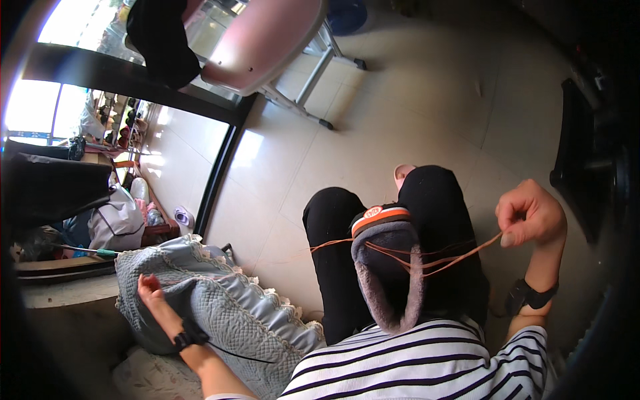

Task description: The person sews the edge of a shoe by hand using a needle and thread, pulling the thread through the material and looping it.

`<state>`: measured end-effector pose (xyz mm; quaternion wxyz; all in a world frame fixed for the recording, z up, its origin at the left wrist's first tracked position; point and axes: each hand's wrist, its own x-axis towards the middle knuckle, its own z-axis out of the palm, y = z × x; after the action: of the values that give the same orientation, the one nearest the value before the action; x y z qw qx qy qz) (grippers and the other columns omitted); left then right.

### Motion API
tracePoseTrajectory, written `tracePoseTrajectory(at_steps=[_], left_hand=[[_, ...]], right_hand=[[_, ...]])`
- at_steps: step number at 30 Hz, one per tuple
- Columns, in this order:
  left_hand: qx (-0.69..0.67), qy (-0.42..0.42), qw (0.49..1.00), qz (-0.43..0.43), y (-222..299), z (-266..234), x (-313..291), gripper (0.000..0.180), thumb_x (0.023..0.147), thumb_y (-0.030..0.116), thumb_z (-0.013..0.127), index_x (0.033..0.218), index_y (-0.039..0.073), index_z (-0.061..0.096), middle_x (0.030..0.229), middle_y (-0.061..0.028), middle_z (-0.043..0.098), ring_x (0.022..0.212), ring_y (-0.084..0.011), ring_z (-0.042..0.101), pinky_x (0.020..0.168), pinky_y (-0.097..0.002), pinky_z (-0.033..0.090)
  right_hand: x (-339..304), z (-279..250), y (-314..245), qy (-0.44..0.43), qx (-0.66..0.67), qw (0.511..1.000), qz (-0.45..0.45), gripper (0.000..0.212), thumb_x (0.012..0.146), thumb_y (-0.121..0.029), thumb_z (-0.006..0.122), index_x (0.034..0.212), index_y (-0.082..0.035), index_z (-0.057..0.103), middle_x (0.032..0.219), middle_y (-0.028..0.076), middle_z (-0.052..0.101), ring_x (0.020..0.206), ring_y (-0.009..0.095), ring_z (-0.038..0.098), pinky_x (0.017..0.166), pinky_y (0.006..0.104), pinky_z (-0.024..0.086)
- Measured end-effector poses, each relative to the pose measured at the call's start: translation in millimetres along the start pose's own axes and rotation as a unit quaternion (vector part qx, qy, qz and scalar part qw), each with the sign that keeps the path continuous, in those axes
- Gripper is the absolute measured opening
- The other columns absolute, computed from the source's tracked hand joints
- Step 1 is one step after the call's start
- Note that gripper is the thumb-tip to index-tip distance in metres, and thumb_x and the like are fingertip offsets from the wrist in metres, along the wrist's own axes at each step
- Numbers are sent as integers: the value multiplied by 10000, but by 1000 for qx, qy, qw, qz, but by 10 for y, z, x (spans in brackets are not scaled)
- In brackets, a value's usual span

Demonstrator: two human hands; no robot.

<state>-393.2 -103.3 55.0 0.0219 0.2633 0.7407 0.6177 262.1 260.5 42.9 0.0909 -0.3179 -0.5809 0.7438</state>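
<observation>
Pale tiled floor (413, 120) fills most of the scene, bordered at left by a black-framed glass panel (220, 157). A blue-grey quilted cover (227, 317) with a lace-edged frill spreads over the near left. At the far side stands a pink chair (267, 43) with a dark cloth (160, 40) draped over its left end. The seated person's black trousers (437, 200) show at the near centre, below a striped shirt (413, 353).

Between the knees sits the slipper upper (385, 228), grey and fleecy-edged, its striped band on the far side. Off to the right, the right hand (533, 213) is raised, thumb and finger pinched on the brownish thread (480, 247), which runs taut to the upper. The left hand (152, 291) is over the quilted cover, fingers curled; whether they grip the thread's other end cannot be told.

On the band's orange stripe is a round orange badge (373, 213) with pale marks, the clearest label in view.
</observation>
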Motion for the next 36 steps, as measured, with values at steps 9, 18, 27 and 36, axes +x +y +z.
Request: tracePoseTrajectory(at_steps=[9, 18, 27, 36], left_hand=[[-496, -226, 666, -510, -106, 2566, -1185, 424, 982, 371, 460, 599, 188, 460, 510, 41, 348, 452, -94, 321, 400, -256, 234], [-190, -493, 815, -240, 1116, 3130, -1705, 352, 984, 225, 473, 1256, 16, 552, 1183, -118, 637, 491, -29, 423, 422, -184, 334], [151, -713, 678, -93, 940, 2711, -1331, 294, 973, 272, 533, 1003, 25, 691, 647, 22, 517, 555, -61, 463, 505, -215, 376], [-557, -508, 588, -295, 779, 3409, -1820, 298, 979, 277, 423, 797, 67, 527, 888, -94, 575, 916, -264, 541, 986, -454, 397]], right_hand=[[-665, -246, -125, 75, 105, 970, -207, 289, 725, -148, 730, 607, -66, 480, 531, 8, 492, 447, 53, 403, 420, 201, 317], [-1369, -309, -295, 98, 247, 869, -418, 278, 827, -94, 677, 705, -76, 428, 443, 2, 404, 331, 90, 336, 351, 214, 334], [-2016, -607, -398, 165, 104, 864, -464, 248, 976, -181, 513, 756, -91, 442, 520, -8, 369, 363, 72, 307, 319, 175, 311], [-1799, -403, -289, 230, 56, 904, -356, 252, 901, -170, 629, 747, -90, 447, 545, 2, 418, 408, 79, 367, 372, 178, 347]])
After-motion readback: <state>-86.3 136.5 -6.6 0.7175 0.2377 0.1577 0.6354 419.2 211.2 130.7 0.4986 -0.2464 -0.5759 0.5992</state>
